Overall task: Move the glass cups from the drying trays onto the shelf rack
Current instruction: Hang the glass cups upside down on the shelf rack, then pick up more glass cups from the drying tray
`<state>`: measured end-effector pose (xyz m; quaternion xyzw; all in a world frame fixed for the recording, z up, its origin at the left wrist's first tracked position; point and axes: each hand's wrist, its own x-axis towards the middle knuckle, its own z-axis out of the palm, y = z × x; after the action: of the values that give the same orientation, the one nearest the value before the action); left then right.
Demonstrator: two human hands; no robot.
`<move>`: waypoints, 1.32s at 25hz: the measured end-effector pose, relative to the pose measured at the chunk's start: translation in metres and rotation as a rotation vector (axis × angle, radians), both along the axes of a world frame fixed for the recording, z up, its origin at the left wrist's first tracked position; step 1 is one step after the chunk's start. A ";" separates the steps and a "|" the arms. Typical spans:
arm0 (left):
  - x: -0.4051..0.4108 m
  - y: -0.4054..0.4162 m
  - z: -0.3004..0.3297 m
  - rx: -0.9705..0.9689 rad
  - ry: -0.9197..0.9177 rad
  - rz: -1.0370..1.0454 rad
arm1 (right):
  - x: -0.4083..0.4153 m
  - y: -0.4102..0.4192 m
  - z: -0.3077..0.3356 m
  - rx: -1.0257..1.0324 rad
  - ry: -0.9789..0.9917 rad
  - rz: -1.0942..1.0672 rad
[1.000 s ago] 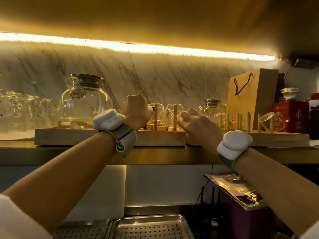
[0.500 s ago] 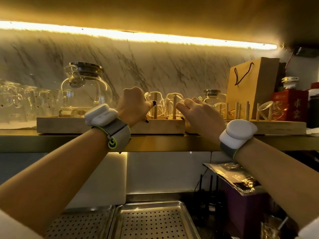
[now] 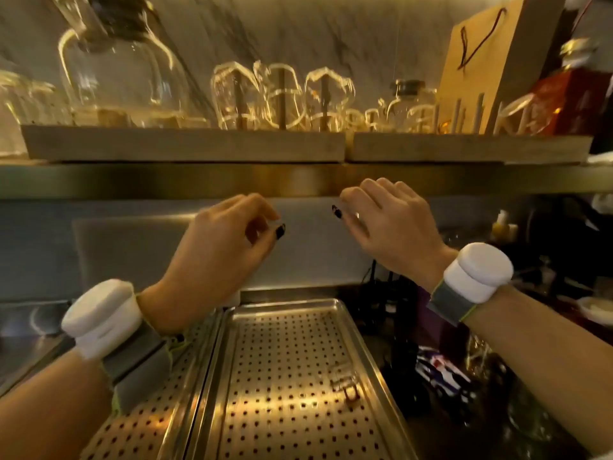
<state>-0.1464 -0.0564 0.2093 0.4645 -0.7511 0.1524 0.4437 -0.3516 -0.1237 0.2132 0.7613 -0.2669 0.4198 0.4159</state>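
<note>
I'm watching both hands hanging empty in front of the steel shelf edge (image 3: 298,179). The left hand (image 3: 225,240) is curling loosely, fingers half closed on nothing; the right hand (image 3: 388,224) is arching with fingers bent, gripping nothing either. Each wrist is wearing a white puck on a grey band.

Above them, the glass cups (image 3: 282,94) are sitting upside down on upright wooden pegs, clear and rounded, blurring a little. They're standing on a pale wooden rack (image 3: 185,146) on the shelf, with a second wooden rack (image 3: 464,147) touching it on the right. A big glass teapot (image 3: 119,64) is sitting at the left, a brown paper bag (image 3: 487,54) at the right, marble wall behind.

Below the hands, two perforated steel drying trays are lying side by side; the right tray (image 3: 285,376) is carrying one small glass cup (image 3: 345,381) near its right rim, well below the right hand. The left tray (image 3: 142,423) is showing under my left forearm.
</note>
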 end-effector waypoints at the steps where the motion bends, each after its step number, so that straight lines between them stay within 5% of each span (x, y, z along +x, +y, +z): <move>1: 0.001 -0.002 -0.020 0.060 -0.005 0.000 | -0.001 -0.001 -0.016 0.046 -0.002 0.007; 14: -0.003 -0.040 -0.305 0.907 -0.062 0.259 | -0.018 -0.017 -0.268 0.926 -0.079 -0.124; 24: -0.007 -0.055 -0.368 1.006 -0.172 0.236 | -0.021 -0.069 -0.341 1.262 -0.196 -0.325; 33: -0.010 -0.046 -0.369 0.973 -0.192 0.253 | 0.009 -0.093 -0.350 1.285 -0.233 -0.498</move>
<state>-0.1561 -0.1027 -0.1594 0.6885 -0.7104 -0.1204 0.0831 -0.3428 -0.2166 -0.1372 0.7225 -0.6718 0.1500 -0.0646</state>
